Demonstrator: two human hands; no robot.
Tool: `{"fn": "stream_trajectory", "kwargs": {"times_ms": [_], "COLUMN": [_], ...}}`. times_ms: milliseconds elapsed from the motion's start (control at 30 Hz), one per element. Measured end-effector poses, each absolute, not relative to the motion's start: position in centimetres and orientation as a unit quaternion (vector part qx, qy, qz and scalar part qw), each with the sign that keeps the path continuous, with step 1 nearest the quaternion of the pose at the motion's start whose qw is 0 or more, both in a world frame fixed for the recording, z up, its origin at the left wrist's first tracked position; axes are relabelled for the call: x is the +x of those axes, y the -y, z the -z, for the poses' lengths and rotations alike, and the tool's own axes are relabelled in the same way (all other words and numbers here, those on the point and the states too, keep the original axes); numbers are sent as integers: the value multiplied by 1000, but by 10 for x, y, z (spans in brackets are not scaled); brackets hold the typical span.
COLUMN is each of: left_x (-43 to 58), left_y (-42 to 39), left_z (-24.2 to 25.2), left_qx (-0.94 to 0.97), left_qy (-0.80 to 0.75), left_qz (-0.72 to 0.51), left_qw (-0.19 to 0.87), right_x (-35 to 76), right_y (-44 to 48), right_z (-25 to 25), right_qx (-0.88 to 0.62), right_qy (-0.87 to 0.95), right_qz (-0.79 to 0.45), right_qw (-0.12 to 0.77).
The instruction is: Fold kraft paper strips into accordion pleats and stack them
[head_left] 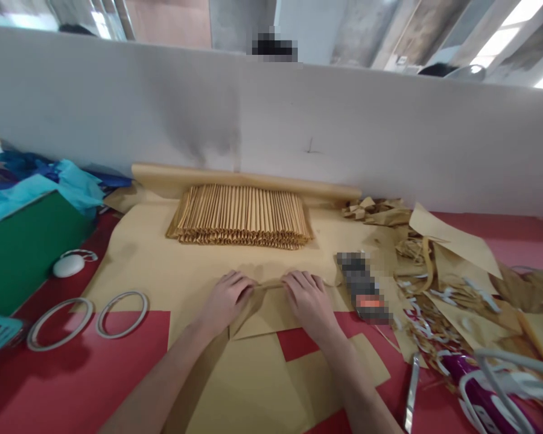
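Observation:
Both hands are at the far edge of a brown kraft paper sheet [265, 313], where a narrow strip is folded or bent up between them. My left hand [226, 298] closes on the strip's left end, thumb and fingers together. At the right end, my right hand [308, 295] grips the same edge with its fingers curled over. Just beyond them a stack of pleated brown paper [242, 217] stands on a larger kraft sheet [131, 253]. More kraft paper [235, 386] lies under my forearms.
A roll of kraft paper [248, 179] lies along the grey partition [366, 132]. Left are two rings of tape [122, 314], a white round case [69, 265] and a green board [31, 253]. Right are a blurred-out phone-like object [362, 283], paper scraps [461, 265], a metal cutter [411, 392] and a purple corded tool [489, 398].

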State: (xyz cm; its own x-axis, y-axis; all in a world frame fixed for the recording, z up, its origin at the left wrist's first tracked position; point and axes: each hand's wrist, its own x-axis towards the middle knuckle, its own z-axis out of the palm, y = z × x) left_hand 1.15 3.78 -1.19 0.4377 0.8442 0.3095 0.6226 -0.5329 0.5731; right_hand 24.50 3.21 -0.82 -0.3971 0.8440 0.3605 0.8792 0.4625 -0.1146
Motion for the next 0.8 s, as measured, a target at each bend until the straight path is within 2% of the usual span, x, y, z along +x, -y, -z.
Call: {"fn": "stream_trajectory", "kwargs": {"times_ms": [533,633,700,800], "left_x": [9,8,7,7], "left_y": [-38,-38,-38,-36], "left_z": [9,11,12,10], "left_qx": [848,849,849,848], "left_qy": [-424,-422,-420,-424], "left_qz": [-288,-291,-296,-295], "left_qw": [134,126,124,121], "right_x": [236,224,212,191], "right_y": [-28,5,47,119], "right_z": [-7,-15,-18,-18], "right_qx": [-513,-493,-403,-329], "right_qy": [835,836,861,885], "right_qz": [12,-21,-130,-186], "right_qw": [196,240,280,272]}}
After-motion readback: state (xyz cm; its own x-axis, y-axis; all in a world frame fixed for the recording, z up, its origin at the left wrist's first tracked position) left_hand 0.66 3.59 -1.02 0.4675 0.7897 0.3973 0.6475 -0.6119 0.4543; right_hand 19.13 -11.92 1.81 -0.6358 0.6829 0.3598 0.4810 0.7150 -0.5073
